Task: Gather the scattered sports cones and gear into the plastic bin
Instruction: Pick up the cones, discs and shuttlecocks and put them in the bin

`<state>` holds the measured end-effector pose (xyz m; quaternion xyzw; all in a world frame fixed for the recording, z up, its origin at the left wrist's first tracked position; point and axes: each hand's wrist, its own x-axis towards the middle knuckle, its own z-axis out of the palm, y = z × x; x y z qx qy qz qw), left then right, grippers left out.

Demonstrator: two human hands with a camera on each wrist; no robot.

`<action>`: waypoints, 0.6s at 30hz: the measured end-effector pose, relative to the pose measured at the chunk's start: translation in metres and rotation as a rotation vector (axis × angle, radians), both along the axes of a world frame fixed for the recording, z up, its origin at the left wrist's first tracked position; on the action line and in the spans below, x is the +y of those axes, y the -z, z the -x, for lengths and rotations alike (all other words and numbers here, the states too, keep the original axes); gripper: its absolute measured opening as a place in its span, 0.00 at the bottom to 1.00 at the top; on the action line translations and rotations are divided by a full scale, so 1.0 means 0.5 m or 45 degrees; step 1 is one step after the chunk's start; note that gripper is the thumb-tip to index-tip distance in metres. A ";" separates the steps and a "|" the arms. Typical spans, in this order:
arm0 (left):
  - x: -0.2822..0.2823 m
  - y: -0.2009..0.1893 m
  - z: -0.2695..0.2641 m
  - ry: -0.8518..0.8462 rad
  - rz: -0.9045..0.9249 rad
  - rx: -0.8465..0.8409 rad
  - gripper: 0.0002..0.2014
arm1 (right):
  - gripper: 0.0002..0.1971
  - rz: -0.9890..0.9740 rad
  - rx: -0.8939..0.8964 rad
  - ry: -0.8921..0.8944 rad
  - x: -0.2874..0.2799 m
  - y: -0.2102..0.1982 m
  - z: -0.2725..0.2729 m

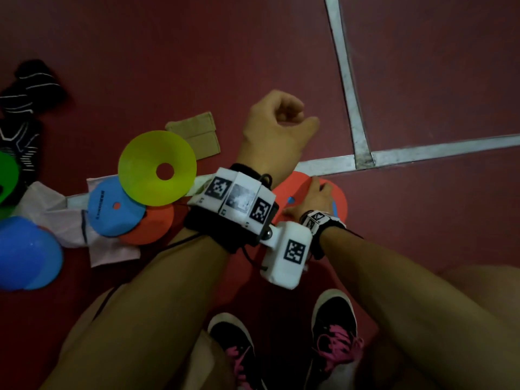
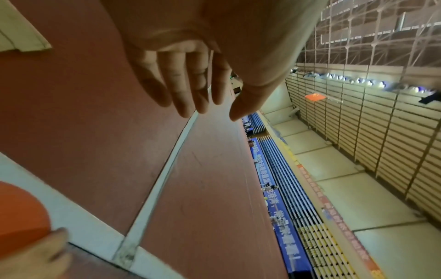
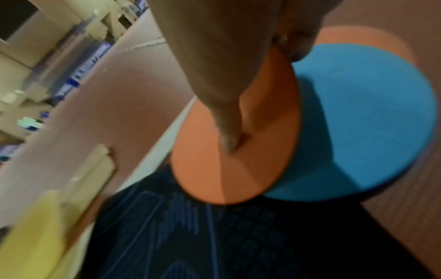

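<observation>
My right hand (image 1: 311,199) reaches down to an orange disc cone (image 1: 299,190) lying on the red floor at the white line. In the right wrist view one finger (image 3: 226,132) presses the top of this orange disc cone (image 3: 214,179) while another curls past its edge, so the hand pinches it. A blue disc cone (image 3: 369,122) lies directly under it, with more orange showing beneath that. My left hand (image 1: 278,122) hovers above the floor, farther out; its fingers (image 2: 186,90) hang loosely and hold nothing. No bin is in view.
To the left lie a yellow disc cone (image 1: 157,168), a blue one (image 1: 115,206), an orange one (image 1: 152,225), more blue ones (image 1: 25,254) and a green edge (image 1: 5,175). A white cloth (image 1: 64,220), a tan folded piece (image 1: 199,136) and black striped fabric (image 1: 22,108) lie nearby. My shoes (image 1: 334,327) stand below.
</observation>
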<state>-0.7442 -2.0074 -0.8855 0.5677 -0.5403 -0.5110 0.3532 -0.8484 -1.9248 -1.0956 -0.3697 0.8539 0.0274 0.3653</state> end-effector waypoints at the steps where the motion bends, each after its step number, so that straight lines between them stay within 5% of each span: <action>1: 0.005 0.002 -0.011 0.024 -0.003 -0.033 0.08 | 0.50 0.083 -0.011 -0.008 0.002 -0.007 -0.002; 4: 0.010 0.009 -0.057 0.139 0.081 -0.240 0.11 | 0.35 0.272 -0.062 0.020 -0.010 -0.032 -0.015; 6: -0.002 0.022 -0.094 0.285 0.193 -0.488 0.17 | 0.29 0.321 -0.257 0.239 -0.044 -0.055 -0.031; 9: -0.023 0.039 -0.138 0.510 0.085 -0.826 0.37 | 0.20 0.479 -0.764 0.622 -0.117 -0.121 -0.069; 12: -0.029 0.038 -0.158 0.652 -0.158 -0.991 0.53 | 0.13 0.507 -1.275 0.593 -0.169 -0.225 -0.111; 15: -0.025 0.034 -0.175 0.704 -0.203 -1.084 0.55 | 0.18 0.466 -1.738 0.644 -0.186 -0.270 -0.145; 18: -0.027 0.037 -0.185 0.639 -0.167 -1.036 0.53 | 0.12 0.345 -1.973 0.759 -0.177 -0.250 -0.169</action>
